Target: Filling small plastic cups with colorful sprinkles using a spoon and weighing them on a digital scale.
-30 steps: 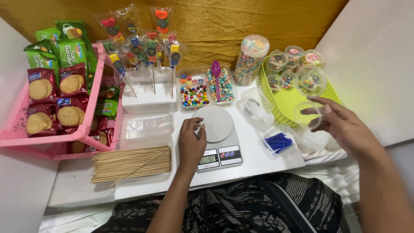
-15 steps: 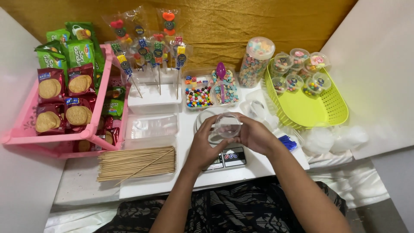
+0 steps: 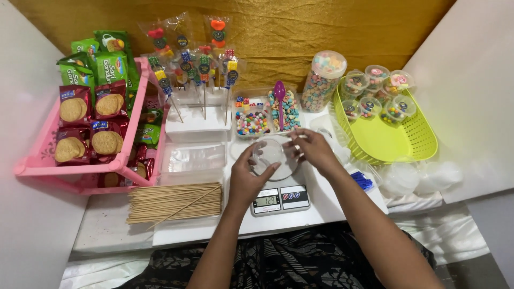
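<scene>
Left hand point(image 3: 247, 179) and right hand point(image 3: 313, 151) both grip 1 clear empty cup point(image 3: 269, 154), resting it on the kitchen scale point(image 3: 278, 187).

The cup looks unfilled, so filling seems still to come; about 8 lidded candy cups point(image 3: 375, 93) already sit in the green basket point(image 3: 407, 140) right of the right hand. Beyond the hands: 1 purple spoon point(image 3: 279, 99) in the candy tray point(image 3: 262, 115), 1 tall candy jar point(image 3: 323, 80). Left of the left hand: 1 pile of skewers point(image 3: 174, 203).

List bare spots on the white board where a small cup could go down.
Free: the front strip between the bundle of wooden skewers and the digital kitchen scale, and the near half of the lime-green plastic basket. Crowded: the back row around the clear divided candy tray.
</scene>
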